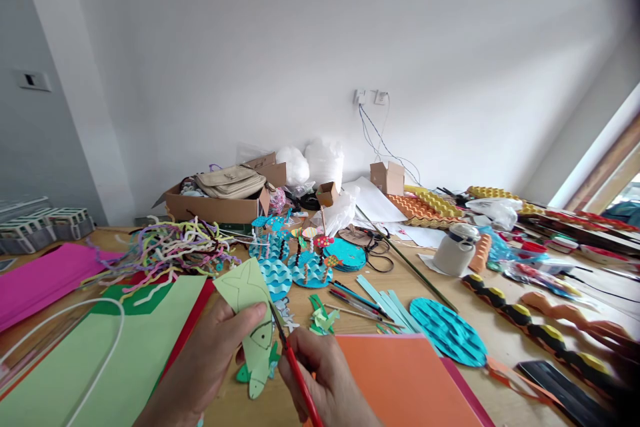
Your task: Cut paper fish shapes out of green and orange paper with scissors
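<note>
The left hand (217, 340) pinches fish-drawn pale green paper (239, 278) above the surface (225, 405); the right hand (323, 363) grips red-handled scissors (300, 380) at its edge. Left to right: magenta paper (50, 280), tangled pipe cleaners (180, 247), green cut-outs (243, 373) below, orange paper (400, 373).

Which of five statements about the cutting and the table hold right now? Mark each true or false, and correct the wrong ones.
1. The left hand holds light-green paper with fish outlines. True.
2. The right hand grips a pencil. False: it holds red-handled scissors.
3. The scissor blades are at the light-green paper's right-hand edge. True.
4. The white jar lies on its side. False: it stands upright.
5. Magenta paper lies at the picture's left edge. True.
</note>
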Demonstrator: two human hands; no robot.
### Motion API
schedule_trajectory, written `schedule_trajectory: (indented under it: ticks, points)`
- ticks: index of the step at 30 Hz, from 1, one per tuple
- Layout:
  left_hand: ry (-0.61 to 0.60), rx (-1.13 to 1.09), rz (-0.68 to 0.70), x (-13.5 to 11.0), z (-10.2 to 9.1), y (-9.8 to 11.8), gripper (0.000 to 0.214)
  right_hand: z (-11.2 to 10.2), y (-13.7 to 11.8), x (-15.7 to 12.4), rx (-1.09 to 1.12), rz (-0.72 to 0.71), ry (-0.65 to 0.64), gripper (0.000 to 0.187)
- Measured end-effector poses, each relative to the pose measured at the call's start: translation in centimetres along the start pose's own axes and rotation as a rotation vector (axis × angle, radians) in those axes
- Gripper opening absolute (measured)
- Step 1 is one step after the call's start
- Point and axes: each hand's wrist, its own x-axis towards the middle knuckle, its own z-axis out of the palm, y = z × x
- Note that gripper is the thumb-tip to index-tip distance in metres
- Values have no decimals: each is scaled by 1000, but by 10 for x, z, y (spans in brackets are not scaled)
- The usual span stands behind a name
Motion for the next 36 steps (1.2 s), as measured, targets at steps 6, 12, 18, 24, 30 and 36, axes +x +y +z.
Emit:
schedule_trajectory:
  ticks: [6,12,18,24,30,36]
  points:
    - [-68,-64,24,5,-2,-7,22,-1,-1,1,42,20,-9,38]
    - [-77,-144,-37,7,-5,-12,16,0,1,0,29,22,4,35]
    - [-168,-174,-53,9,-9,-15,17,2,-2,-4,111,103,-48,22]
    - [-233,-167,-68,13,-14,-17,22,1,-5,-5,142,130,-42,19]
    - [-229,-163,-59,11,-12,-15,18,1,-4,-2,101,81,-16,21]
    - [-161,-161,-54,7,-7,-15,14,2,0,0,23,-5,13,23]
